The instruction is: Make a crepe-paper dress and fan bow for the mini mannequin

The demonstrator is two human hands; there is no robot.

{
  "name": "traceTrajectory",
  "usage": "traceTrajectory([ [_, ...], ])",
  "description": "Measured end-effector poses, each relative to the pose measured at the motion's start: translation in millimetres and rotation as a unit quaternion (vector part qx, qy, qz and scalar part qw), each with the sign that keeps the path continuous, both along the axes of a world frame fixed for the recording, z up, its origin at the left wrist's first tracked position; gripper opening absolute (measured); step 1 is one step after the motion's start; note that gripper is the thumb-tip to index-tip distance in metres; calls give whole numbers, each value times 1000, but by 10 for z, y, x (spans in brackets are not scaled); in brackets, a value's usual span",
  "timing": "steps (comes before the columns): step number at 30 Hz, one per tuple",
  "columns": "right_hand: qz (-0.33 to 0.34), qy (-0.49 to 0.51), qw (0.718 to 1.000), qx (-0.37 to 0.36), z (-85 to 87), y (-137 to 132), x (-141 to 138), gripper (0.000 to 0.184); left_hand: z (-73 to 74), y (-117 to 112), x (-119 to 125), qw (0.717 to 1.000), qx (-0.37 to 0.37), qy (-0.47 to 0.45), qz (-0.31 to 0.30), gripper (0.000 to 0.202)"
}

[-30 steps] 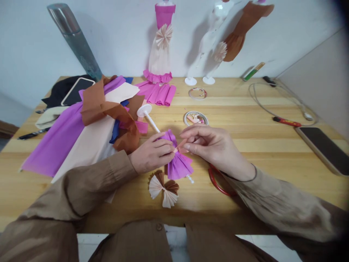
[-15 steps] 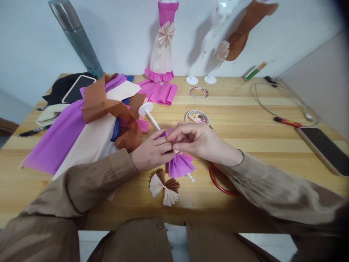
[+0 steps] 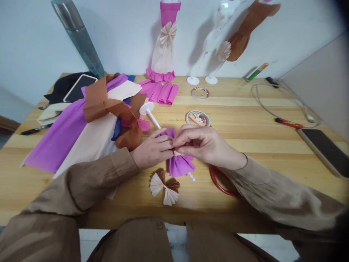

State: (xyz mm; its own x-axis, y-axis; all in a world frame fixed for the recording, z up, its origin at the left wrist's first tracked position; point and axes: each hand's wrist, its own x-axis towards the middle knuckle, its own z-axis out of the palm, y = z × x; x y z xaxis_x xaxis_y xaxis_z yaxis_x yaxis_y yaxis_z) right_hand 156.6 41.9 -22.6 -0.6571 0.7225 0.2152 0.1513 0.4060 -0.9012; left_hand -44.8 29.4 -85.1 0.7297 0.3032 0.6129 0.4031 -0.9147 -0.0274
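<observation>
A small white mannequin with a round base (image 3: 147, 108) lies on its side, dressed in purple crepe paper (image 3: 181, 166) with a peach band at the waist. My left hand (image 3: 154, 150) lies over its middle, fingers together and bent around the dressed form, their tips partly hidden. My right hand (image 3: 211, 145) is closed in a pinch just above the peach band, close to the left fingertips. Whatever sits between the right thumb and fingers is hidden. Just below the hands lies a pleated bow (image 3: 164, 187) of cream and brown paper.
Crepe paper sheets (image 3: 58, 140) pile up at the left beside a metal bottle (image 3: 79, 38). Tape rolls (image 3: 198, 118) lie beyond my hands. Dressed mannequins (image 3: 163, 51) stand at the back. Red-handled scissors (image 3: 219, 183) lie partly under my right forearm; a phone (image 3: 325, 151) lies right.
My right hand has moved slightly right and down, its pinch lifting a little away from the left fingers. The left hand stays on the dressed mannequin. The view has shifted slightly.
</observation>
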Motion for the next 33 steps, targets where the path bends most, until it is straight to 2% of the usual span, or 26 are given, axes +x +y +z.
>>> traceTrajectory([
  [4, -37, 10, 999, 3, -12, -84, -12, 6, -21, 38, 13, 998, -56, -38, 19, 28],
  [8, -74, 28, 996, -41, -56, -128, -26, 4, 3, 57, 18, 995, -95, -28, 18, 28],
  [13, -62, 35, 991, -115, -83, -86, -15, 5, 23, 52, 18, 989, -139, -9, 43, 25],
  [21, -34, 22, 995, -89, -88, -43, -13, 10, 21, 51, 28, 989, -140, -42, 31, 20],
  [26, -42, 15, 999, -20, -137, -112, -31, 10, 17, 55, 34, 984, -170, -39, 44, 16],
  [31, -71, -19, 984, 165, -222, -312, -62, 17, -4, 65, 33, 985, -165, -43, 15, 21],
  [33, -77, -24, 974, 211, -248, -382, -71, 19, -1, 65, 28, 986, -164, -30, 6, 22],
])
